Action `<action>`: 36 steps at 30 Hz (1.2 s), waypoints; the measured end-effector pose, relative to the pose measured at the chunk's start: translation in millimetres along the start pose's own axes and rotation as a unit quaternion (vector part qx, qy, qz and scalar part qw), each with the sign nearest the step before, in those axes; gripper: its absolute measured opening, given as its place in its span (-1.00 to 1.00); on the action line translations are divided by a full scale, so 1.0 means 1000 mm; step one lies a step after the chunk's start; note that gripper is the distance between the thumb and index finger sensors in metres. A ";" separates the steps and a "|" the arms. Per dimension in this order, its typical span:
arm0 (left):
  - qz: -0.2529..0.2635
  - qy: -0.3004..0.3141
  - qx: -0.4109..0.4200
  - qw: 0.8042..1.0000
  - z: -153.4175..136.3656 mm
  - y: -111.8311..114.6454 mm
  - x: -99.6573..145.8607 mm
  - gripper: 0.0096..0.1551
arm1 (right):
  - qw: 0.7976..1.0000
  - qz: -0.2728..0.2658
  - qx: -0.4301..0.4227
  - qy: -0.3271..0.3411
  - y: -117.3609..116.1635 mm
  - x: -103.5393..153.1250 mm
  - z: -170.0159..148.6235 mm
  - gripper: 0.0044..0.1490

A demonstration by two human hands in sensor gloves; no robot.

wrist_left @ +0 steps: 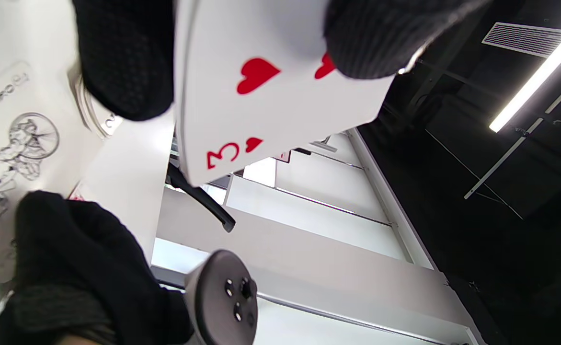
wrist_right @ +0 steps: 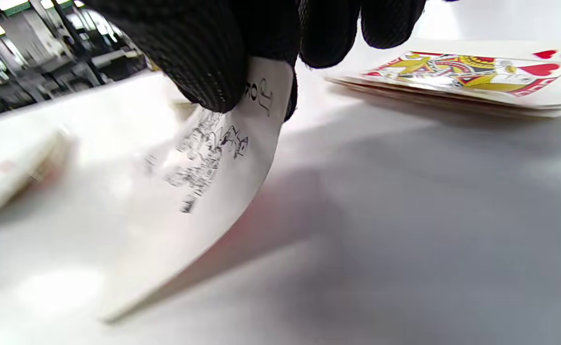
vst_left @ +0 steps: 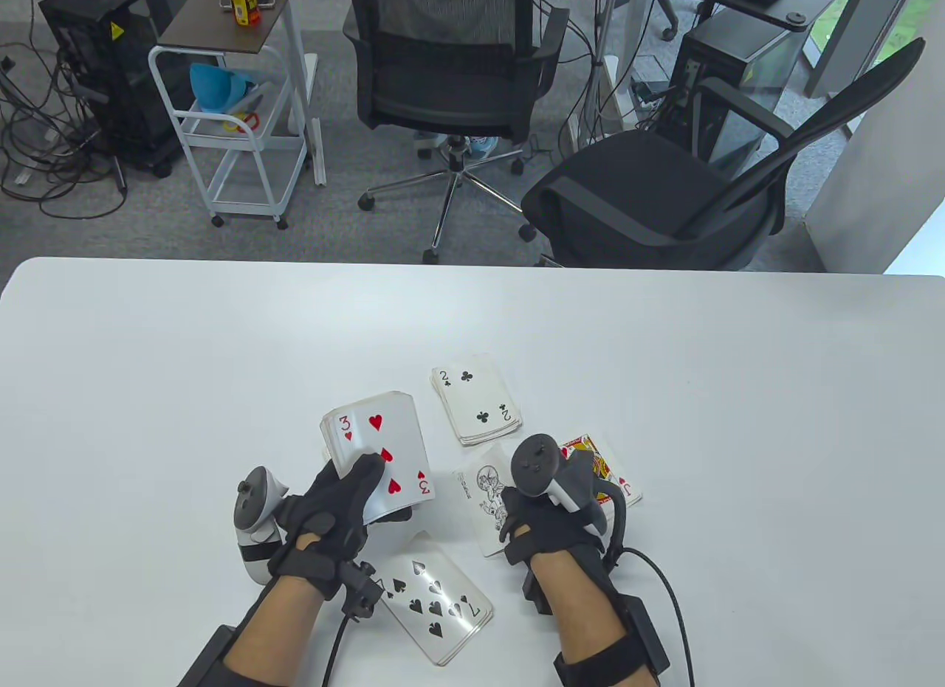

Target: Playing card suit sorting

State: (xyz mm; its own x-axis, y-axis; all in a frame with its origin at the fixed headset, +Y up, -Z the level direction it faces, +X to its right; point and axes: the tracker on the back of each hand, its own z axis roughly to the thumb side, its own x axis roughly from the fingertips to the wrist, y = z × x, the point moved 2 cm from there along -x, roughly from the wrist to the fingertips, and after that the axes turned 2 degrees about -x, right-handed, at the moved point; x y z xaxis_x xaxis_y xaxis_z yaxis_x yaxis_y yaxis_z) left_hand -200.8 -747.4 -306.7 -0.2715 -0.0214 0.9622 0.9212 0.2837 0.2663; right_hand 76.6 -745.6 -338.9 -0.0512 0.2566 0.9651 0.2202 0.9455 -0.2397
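Spades pile (vst_left: 435,602), 7 of spades on top, sits nearest on the table (vst_left: 148,392), just right of the left wrist. Left hand (vst_left: 332,506) grips the unsorted deck (vst_left: 380,451) face up above the table, 3 of hearts (wrist_left: 261,100) showing, thumb pressed across its face. Right hand (vst_left: 550,521) pinches a joker (wrist_right: 213,167) by one corner; card is bowed, far edge on the table, black line drawing of a figure on it, between the deck and the hearts pile

Progress, my read: roughly mid-sort
- clubs pile (vst_left: 476,406), 2 of clubs on top, several cards thick, slightly fanned
- hearts pile (wrist_right: 462,79), jack of hearts on top, lies to the right, partly hidden under the right hand in the table view
- no diamonds pile visible
- deck in the left hand looks thick, so plenty left to deal out

Joker fits no suit, probably gets its own spot. 3 of hearts should go to the jack's pile after that

Cards look glossy, thin, flex easily
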 end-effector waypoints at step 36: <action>0.008 -0.023 -0.042 0.999 -0.014 0.010 0.000 -0.39 | 0.904 -0.200 -0.288 0.245 0.032 0.045 0.033 -0.32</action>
State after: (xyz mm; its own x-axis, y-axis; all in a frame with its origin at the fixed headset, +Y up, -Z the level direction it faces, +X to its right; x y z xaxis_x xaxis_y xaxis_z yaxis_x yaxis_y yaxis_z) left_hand -187.2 -758.3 -303.6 -0.2666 0.0272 0.9634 0.9455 0.2014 0.2559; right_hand 49.7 -697.3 -307.0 0.1677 -0.3351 0.9271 0.7572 0.6460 0.0965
